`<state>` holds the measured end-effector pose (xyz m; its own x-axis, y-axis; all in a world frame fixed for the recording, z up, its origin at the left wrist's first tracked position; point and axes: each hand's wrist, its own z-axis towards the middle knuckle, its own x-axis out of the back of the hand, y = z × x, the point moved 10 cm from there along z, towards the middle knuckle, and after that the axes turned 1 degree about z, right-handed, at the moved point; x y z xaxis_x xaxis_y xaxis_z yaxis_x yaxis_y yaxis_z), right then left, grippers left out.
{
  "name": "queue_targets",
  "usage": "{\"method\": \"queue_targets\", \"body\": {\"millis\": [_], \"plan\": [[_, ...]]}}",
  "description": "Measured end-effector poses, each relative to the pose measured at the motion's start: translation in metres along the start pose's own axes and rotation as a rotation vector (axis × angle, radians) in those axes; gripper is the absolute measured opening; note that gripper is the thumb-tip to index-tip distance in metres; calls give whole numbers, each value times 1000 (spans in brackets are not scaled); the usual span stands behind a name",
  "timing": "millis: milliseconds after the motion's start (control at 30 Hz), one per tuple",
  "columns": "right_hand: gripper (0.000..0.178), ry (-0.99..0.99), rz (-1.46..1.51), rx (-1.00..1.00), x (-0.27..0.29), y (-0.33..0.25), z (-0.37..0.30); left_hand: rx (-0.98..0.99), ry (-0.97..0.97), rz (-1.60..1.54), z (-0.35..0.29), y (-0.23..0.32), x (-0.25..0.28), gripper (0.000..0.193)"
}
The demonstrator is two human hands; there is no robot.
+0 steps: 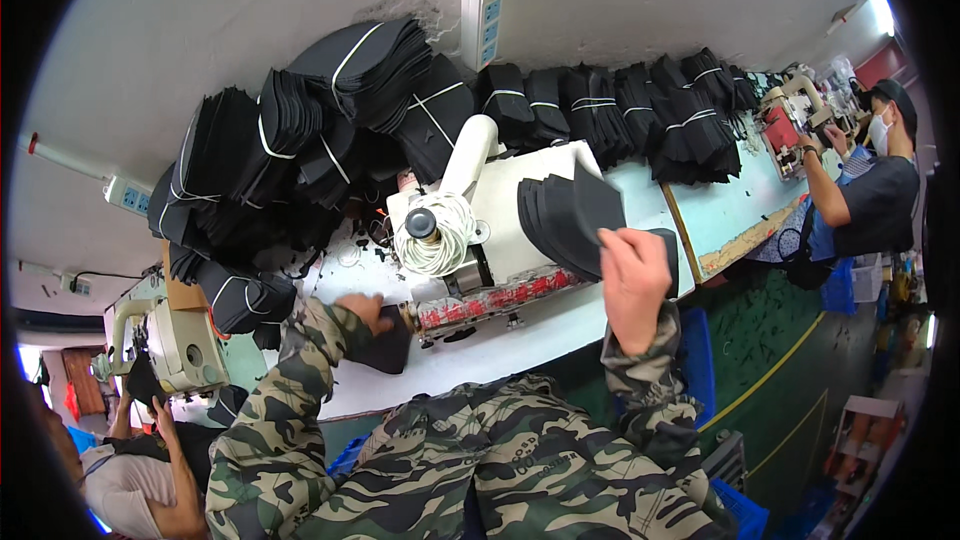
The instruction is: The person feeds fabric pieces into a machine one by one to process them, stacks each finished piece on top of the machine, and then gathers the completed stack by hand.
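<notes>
My left hand (364,312) is on a black, sheet-like cut piece (386,350) beside the left end of a cream sewing machine (540,162). Its fingers curl over the piece's upper edge and are slightly blurred. Fanned on top of the machine is a small stack of black curved pieces (548,225). At that stack's right end my right hand (637,285) has its thumb and fingers pinched on the edge of a raised black piece (597,202). A coil of white cord (440,240) sits around a dark knob on the machine, left of the stack.
Tied bundles of black pieces (365,65) are heaped along the wall behind the machine. A power strip (484,18) hangs above them. One person (868,180) works at a machine on the right, another (135,480) at lower left. Blue crates (697,365) stand below the table.
</notes>
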<state>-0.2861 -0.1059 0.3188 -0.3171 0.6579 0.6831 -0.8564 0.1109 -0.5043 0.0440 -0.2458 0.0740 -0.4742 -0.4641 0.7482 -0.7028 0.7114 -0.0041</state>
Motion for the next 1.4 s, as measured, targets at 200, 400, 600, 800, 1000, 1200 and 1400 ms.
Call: {"method": "queue_targets", "body": {"millis": [200, 400, 600, 800, 1000, 1200, 1400], "plan": [[23, -294, 169, -31, -66, -15, -46, 76, 258, -76, -19, 1, -20, 40], [27, -740, 631, -229, -140, -49, -106, -86, -6, -473, -13, 6, -43, 24], [24, -1001, 747, -306, -179, -58, -138, -569, -164, -1049, -58, 87, 70, 15], [18, -854, 715, -389, -185, -53, -111, -340, -161, -1294, -30, 79, 60, 27], [18, -704, 439, -204, -156, -47, -66, -245, -153, -1180, -3, 58, 51, 29], [27, -583, 114, 114, -144, -54, -38, -349, 88, -1171, 0, 81, 83, 27], [25, -738, -52, 164, -166, -53, -38, -143, -48, -1546, 8, 87, 64, 27]]}}
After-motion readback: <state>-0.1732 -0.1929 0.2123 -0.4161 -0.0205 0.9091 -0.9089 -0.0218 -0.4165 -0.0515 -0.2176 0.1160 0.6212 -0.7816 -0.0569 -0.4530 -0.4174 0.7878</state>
